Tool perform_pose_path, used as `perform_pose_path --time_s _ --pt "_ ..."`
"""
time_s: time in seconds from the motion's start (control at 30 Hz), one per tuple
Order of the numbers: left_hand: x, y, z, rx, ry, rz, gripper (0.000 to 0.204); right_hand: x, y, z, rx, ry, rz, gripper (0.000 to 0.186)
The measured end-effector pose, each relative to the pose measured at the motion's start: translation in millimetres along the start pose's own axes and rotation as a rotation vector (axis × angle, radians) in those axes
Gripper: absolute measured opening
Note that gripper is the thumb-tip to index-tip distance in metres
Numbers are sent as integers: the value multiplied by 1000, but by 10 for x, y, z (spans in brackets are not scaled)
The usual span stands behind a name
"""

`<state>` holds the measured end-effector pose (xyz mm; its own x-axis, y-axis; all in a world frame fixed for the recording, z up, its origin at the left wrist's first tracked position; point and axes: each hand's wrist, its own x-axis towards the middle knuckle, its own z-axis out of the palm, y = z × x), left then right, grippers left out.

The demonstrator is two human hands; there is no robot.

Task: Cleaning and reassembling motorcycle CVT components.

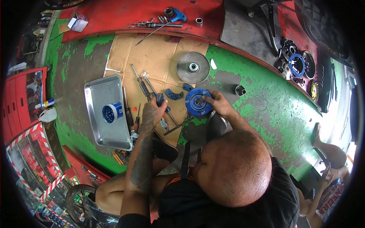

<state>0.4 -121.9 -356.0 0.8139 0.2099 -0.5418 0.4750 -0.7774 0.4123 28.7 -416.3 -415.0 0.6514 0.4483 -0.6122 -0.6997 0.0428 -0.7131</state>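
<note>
My right hand (219, 103) grips the rim of a round blue metal plate (195, 108) with a hub in its middle, thumb on top. My left hand (153, 113) is closed around the blue handle of a screwdriver-like tool (160, 99), its shaft pointing away from me. Close to it lie a dark-handled screwdriver (143, 87) and a T-handle wrench (178, 126). Two curved blue pieces, one a larger arc (173, 94), rest on the cardboard (159, 51) between my hands. Beyond the blue plate lies a grey metal disc (193, 67) with a raised hub.
On the left a metal tray (97, 133) holds an open blue tub (113, 113). Along the far side runs a red platform (114, 23) with sockets and a blue-handled tool (178, 15). A dark cylindrical part (239, 90) stands right. Another person (330, 178) sits at the lower right.
</note>
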Motion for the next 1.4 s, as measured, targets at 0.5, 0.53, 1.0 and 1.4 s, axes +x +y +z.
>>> perform_pose_path --time_s 0.5,0.53,1.0,1.4 --pt "-26 738 73 -41 249 688 29 21 -326 409 -8 -123 -54 37" --pt "-2 729 83 -49 220 680 29 20 -324 402 -8 -117 -53 37" --pt "-276 793 249 -507 -122 447 19 41 -252 264 192 13 -63 39" --pt "-214 514 245 -733 -80 335 12 33 -227 276 111 24 -92 36"
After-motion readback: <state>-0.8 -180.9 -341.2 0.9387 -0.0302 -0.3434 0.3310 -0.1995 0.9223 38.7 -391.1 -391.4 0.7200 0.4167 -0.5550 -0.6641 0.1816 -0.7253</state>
